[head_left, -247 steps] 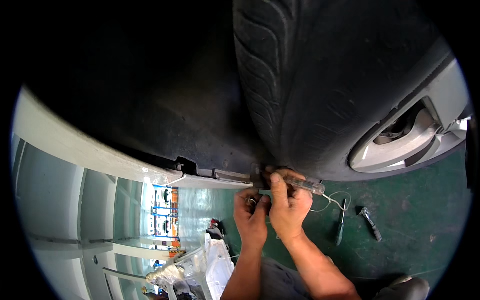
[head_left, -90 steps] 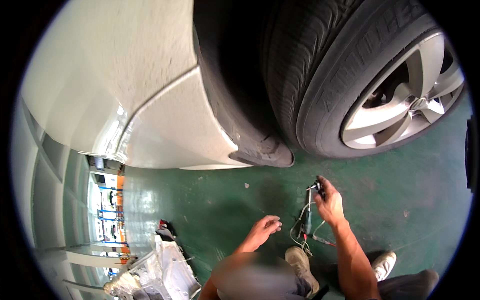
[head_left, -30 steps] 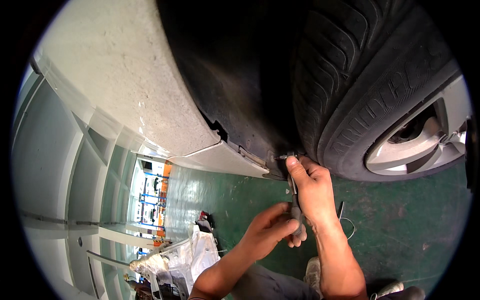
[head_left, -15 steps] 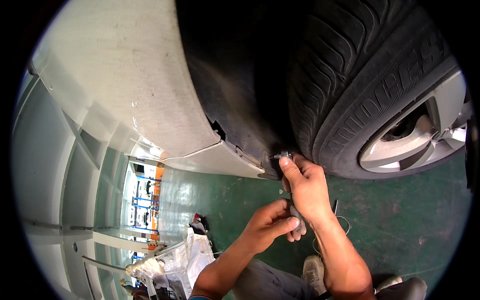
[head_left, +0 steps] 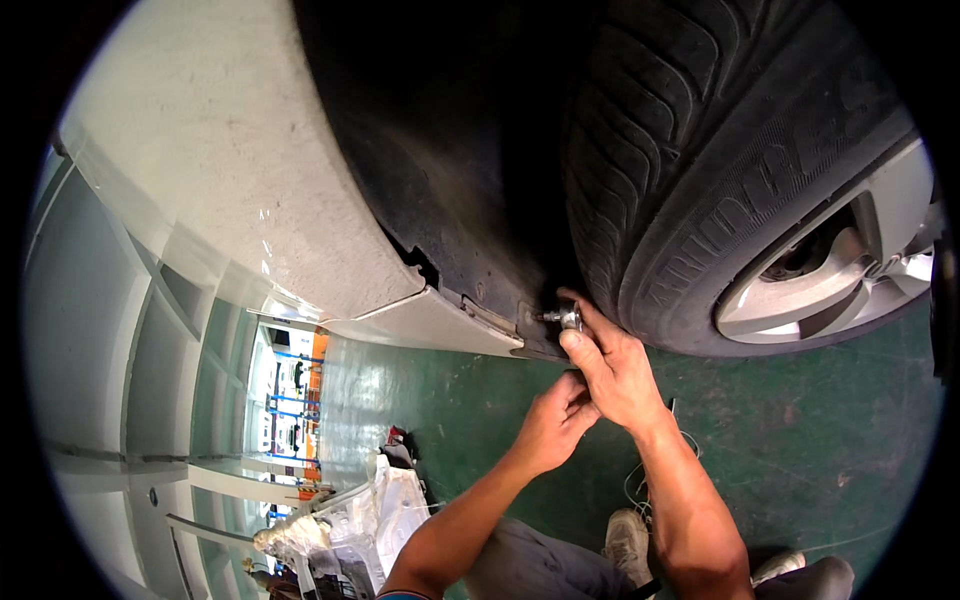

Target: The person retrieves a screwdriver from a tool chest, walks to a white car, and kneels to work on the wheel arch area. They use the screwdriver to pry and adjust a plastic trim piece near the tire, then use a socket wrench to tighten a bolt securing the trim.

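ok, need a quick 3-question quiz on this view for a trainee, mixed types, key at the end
1. Multiple choice: which hand has its thumb and fingers at the shiny tool head?
A) left
B) right
C) neither

2. True or false: the left hand lies flat against the tire.

3. Fill in: the floor below the car is ____.

Key:
1. B. The right hand is at the head, beside the tire.
2. False. The left hand is curled just below the right one in the picture, away from the tire.
3. green
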